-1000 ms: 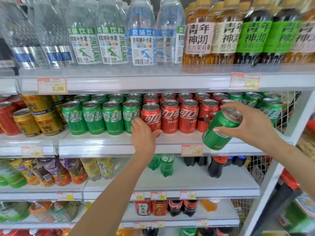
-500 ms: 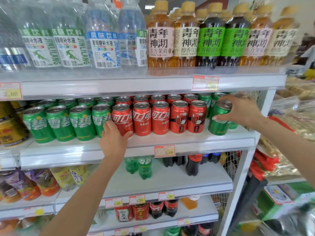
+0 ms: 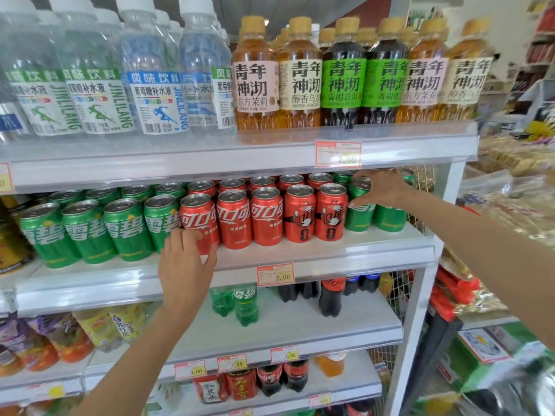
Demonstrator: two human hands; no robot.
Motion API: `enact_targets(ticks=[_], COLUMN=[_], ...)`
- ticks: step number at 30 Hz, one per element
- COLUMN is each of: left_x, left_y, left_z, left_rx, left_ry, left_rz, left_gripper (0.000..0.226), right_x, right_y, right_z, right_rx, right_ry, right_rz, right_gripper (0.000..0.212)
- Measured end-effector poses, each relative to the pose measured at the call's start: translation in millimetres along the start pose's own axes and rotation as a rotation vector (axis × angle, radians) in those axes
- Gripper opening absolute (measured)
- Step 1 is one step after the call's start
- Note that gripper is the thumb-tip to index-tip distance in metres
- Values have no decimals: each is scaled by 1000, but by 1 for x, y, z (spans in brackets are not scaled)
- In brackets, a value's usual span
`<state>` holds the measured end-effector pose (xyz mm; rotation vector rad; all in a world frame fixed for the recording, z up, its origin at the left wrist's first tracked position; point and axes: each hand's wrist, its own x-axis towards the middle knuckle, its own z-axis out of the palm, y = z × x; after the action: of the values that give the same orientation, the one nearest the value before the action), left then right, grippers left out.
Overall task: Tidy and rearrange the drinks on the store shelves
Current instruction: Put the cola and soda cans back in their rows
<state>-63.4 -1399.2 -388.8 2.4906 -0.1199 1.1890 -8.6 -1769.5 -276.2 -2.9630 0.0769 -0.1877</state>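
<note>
Your right hand grips the top of a green Sprite can. The can stands upright on the middle shelf, near the right end of the front row, just beside a red can with a black band. Another green can sits just to its right. Your left hand holds the lower part of the leftmost red Coca-Cola can, thumb at its right side. More green Sprite cans fill the row to its left.
</note>
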Motion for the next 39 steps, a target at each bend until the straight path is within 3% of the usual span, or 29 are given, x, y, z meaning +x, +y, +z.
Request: enact_targets(ticks=[7, 20, 25, 29, 32, 39], left_x=[-5, -6, -6, -9, 1, 19], left_y=[3, 10, 20, 37, 55, 81], left_z=[-2, 10, 5, -13, -24, -41], left_rx=[-20, -71, -244, -346, -373, -446], left_ry=[43, -85, -182, -321, -339, -301], left_rz=[-1, 2, 213, 332, 381, 461], left_gripper=[26, 36, 25, 6, 17, 17], right_x=[12, 13, -7, -41, -76, -106], right_y=[8, 3, 2, -3, -27, -66], right_z=[-13, -5, 5, 28, 38, 20], right_rx=[44, -64, -128, 193, 381, 603], right_ry=[-168, -55, 107, 429, 575, 535], right_rz=[-72, -128, -141, -216, -353, -400], right_gripper=[86, 83, 69, 38, 19, 14])
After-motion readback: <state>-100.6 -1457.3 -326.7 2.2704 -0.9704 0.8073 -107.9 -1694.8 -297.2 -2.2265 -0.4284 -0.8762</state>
